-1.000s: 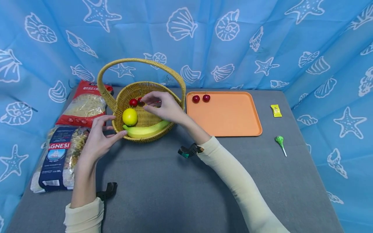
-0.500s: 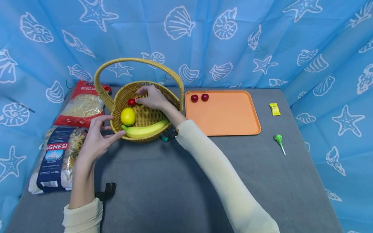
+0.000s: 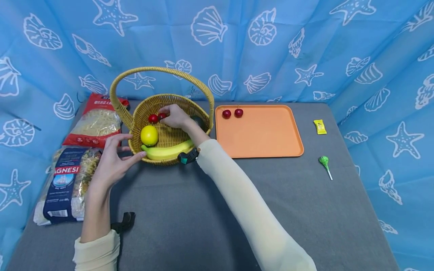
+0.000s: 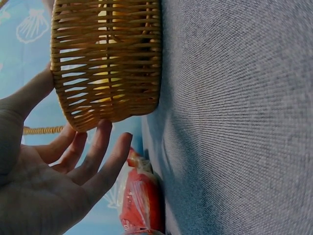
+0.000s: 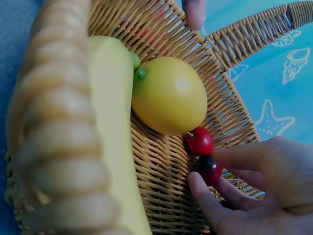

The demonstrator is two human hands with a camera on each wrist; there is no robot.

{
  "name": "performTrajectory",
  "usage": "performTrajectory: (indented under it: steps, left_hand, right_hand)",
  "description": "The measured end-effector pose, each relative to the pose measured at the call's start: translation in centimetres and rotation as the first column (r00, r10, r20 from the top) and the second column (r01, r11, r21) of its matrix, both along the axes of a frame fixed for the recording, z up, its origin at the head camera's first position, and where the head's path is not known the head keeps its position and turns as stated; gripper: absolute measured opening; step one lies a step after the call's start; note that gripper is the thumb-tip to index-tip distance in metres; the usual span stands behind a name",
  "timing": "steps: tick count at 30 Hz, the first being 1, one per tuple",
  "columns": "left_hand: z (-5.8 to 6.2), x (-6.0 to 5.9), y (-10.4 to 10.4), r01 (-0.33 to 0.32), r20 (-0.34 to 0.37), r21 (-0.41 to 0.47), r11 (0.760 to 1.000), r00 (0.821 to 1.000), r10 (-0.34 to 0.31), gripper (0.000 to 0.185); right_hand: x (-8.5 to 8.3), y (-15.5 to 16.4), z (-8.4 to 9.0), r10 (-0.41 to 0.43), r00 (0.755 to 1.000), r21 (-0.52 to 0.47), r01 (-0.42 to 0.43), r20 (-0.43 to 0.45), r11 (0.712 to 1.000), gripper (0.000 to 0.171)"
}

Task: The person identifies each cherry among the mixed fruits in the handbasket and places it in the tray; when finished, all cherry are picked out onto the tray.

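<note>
The woven straw basket [image 3: 162, 130] sat at the far left of the soft grey table [image 3: 210, 210]. Inside lay a smooth round lemon [image 3: 149, 135], a long curved banana [image 3: 169, 151] and two shiny red cherries. The right hand [image 3: 176, 116] reached in and pinched the darker cherry [image 5: 209, 169]. The left hand [image 3: 112, 162] had loose fingers and touched the basket's near left side.
</note>
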State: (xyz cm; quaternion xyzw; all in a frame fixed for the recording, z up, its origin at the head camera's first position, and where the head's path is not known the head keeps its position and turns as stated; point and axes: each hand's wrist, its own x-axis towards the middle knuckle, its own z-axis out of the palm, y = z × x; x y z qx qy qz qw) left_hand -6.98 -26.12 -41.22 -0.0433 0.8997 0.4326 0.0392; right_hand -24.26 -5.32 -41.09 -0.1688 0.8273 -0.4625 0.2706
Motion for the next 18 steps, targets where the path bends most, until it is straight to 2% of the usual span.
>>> performTrajectory:
  steps: [7, 11, 16, 18]
  left_hand:
    - [0.0, 0.0, 0.0, 0.003, -0.006, 0.0, 1.0, 1.0, -0.003, 0.078]
    - [0.0, 0.0, 0.0, 0.0, -0.006, -0.001, 1.0, 1.0, 0.0, 0.078]
    - [-0.1, 0.1, 0.0, -0.007, 0.003, 0.002, 1.0, 1.0, 0.007, 0.078]
    - [-0.1, 0.1, 0.1, -0.008, 0.006, 0.0, 1.0, 1.0, 0.008, 0.078]
  right_hand:
    - [0.6, 0.0, 0.3, -0.008, 0.988, -0.129, 0.028, 0.155, 0.991, 0.056]
    - [0.9, -0.2, 0.6, -0.034, 0.989, -0.133, 0.053, 0.142, 0.99, 0.049]
    - [1.3, 0.0, 1.3, -0.092, 0.986, -0.225, 0.121, 0.137, 0.967, 0.04]
    - [1.7, 0.3, 1.7, -0.089, 0.988, -0.257, 0.119, 0.124, 0.959, 0.04]
